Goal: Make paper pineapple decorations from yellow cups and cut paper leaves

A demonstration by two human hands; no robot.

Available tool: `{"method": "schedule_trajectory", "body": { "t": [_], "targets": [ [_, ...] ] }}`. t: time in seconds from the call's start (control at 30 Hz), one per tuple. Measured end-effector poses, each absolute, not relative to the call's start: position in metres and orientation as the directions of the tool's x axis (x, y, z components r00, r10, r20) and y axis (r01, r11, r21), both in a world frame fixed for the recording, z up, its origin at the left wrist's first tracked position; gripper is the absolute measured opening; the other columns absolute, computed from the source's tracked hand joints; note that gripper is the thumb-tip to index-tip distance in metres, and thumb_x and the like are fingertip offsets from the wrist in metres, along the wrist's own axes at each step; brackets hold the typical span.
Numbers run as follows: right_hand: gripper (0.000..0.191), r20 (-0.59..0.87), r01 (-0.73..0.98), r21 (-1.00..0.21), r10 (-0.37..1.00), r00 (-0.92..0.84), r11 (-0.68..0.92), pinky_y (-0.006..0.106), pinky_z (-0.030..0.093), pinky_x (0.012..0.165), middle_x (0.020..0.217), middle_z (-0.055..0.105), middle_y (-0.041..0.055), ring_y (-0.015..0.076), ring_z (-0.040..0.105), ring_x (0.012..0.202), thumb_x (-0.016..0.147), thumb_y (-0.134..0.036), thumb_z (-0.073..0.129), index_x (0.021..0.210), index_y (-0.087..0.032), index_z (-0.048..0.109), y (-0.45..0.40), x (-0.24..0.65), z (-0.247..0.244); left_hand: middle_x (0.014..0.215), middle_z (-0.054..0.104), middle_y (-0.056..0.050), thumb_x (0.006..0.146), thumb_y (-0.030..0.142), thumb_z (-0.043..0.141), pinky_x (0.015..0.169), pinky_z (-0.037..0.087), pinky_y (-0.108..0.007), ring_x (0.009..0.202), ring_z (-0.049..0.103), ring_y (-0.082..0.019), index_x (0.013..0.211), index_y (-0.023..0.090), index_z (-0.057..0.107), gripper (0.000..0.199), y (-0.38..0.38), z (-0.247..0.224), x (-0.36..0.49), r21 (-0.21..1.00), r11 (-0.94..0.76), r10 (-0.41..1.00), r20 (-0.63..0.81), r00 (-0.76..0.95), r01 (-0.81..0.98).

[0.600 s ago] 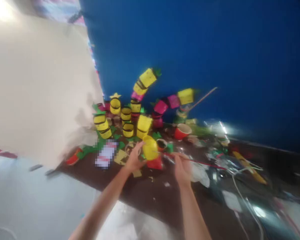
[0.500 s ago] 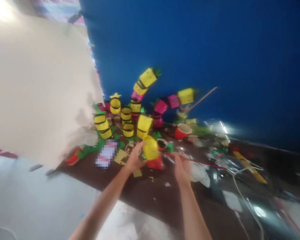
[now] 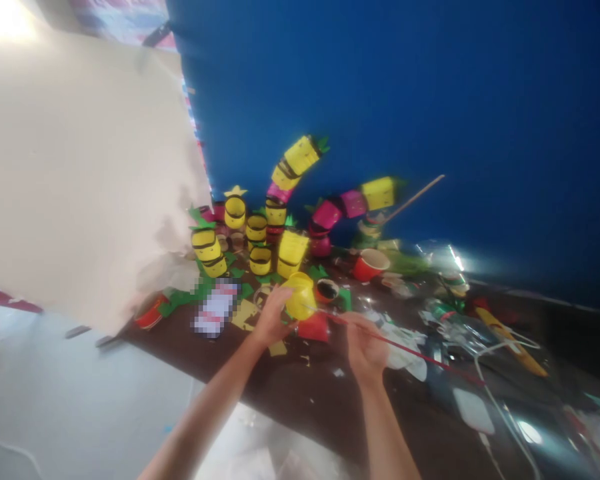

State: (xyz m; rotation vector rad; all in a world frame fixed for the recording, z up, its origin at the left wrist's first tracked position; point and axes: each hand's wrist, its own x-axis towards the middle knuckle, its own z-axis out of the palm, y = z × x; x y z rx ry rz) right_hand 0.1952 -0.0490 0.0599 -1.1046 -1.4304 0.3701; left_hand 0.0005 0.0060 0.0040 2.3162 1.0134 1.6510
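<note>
My left hand (image 3: pixel 273 319) is closed around the side of a yellow cup (image 3: pixel 301 297), which is tilted above the dark table. In my right hand (image 3: pixel 366 343) is a long, thin paintbrush (image 3: pixel 415 351) with a red handle. Its pale tip is against or just in front of the cup's side; blur hides whether they touch. Just behind the held cup stands a small cup with dark contents (image 3: pixel 327 291). A red piece (image 3: pixel 313 328) lies beneath the held cup.
Yellow banded cups (image 3: pixel 207 245) and a leaning stack of magenta and yellow cups (image 3: pixel 327 215) stand along the blue wall (image 3: pixel 380 87). A phone (image 3: pixel 217 308) lies to the left. On the right are a red cup (image 3: pixel 371 265), a plastic bottle (image 3: pixel 460 323) and a white cable (image 3: pixel 485 383).
The whole view has shifted slightly, so the scene sits a little further right. My left hand still holds the yellow cup and my right the paintbrush, its tip still at the cup.
</note>
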Motion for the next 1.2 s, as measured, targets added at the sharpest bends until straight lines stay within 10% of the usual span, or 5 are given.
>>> {"method": "schedule_trajectory", "body": {
  "t": [1.2],
  "targets": [
    [0.011, 0.649, 0.521, -0.705, 0.734, 0.200, 0.481, 0.038, 0.050, 0.070, 0.079, 0.064, 0.0067, 0.0203, 0.061, 0.077, 0.081, -0.020, 0.048, 0.080, -0.019, 0.058, -0.046, 0.202, 0.064, 0.116, 0.055, -0.011, 0.061, 0.016, 0.067, 0.098, 0.034, -0.054, 0.111, 0.051, -0.027, 0.123, 0.023, 0.036, 0.070, 0.006, 0.002, 0.001, 0.490, -0.744, 0.617, 0.764, 0.186, 0.454]
  ]
}}
